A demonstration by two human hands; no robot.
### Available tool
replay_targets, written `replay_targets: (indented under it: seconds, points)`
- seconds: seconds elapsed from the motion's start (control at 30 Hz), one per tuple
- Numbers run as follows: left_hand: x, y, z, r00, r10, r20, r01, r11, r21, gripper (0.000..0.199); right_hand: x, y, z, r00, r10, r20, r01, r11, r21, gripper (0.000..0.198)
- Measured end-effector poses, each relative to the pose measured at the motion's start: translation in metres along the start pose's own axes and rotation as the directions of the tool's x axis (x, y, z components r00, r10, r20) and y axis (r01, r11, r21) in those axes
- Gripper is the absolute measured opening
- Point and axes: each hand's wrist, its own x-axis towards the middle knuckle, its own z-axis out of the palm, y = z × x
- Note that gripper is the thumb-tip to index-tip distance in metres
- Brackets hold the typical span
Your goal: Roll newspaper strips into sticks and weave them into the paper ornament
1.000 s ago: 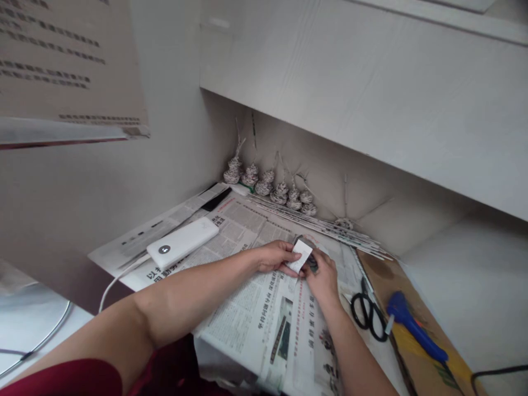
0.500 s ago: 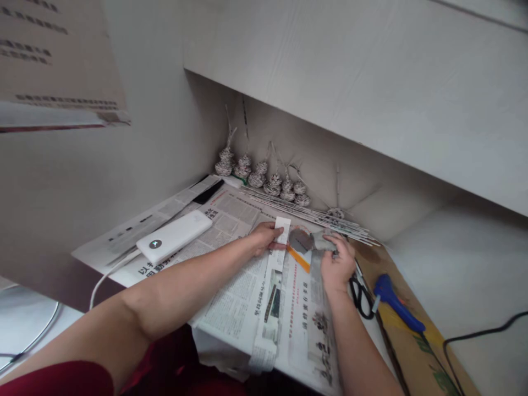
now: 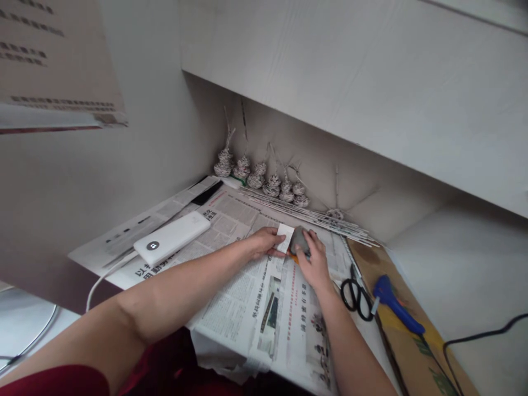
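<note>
My left hand (image 3: 267,242) is closed on a small white piece of paper (image 3: 284,236), pinched between thumb and fingers above the newspaper (image 3: 231,297). Close beside it, my right hand (image 3: 315,258) curls its fingers over a grey rounded piece (image 3: 300,241), whose material I cannot make out. A bit of something orange (image 3: 293,258) shows beneath, mostly covered by the right hand. Black-handled scissors (image 3: 355,297) lie to the right of my right forearm.
A white power bank (image 3: 173,236) with a cable lies at left. Several woven paper gourds (image 3: 256,175) stand along the back wall, behind thin paper rods (image 3: 313,214). A blue glue gun (image 3: 398,305) rests on cardboard (image 3: 412,352) at right. A sloping white panel (image 3: 350,82) hangs low overhead.
My right hand has moved left, from the greyish paper at the right onto the grey rounded piece. The orange thing is now mostly covered, and the scissors show more fully. My left hand has barely moved.
</note>
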Motion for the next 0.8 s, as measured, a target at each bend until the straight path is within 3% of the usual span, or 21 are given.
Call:
replay_targets:
  seconds: [0.17, 0.3, 0.47, 0.8]
  points:
    - [0.001, -0.002, 0.000, 1.000, -0.005, -0.006, 0.005, 1.000, 0.026, 0.013, -0.001, 0.009, 0.014, 0.992, 0.043, 0.120, -0.023, 0.986, -0.163, 0.052]
    - [0.001, -0.002, -0.001, 1.000, 0.007, 0.015, -0.008, 0.999, 0.039, 0.012, 0.001, 0.010, 0.017, 0.989, 0.087, 0.121, -0.062, 0.978, -0.197, 0.059]
    - [0.000, -0.002, -0.001, 1.000, 0.012, 0.014, -0.012, 0.998, 0.056, 0.018, 0.010, 0.002, 0.008, 0.986, 0.031, 0.162, 0.010, 0.968, -0.250, 0.042]
    - [0.003, -0.005, -0.001, 1.000, 0.002, 0.010, -0.003, 0.998, 0.065, 0.017, 0.011, -0.002, 0.001, 0.971, 0.239, -0.015, -0.236, 0.949, -0.210, 0.027]
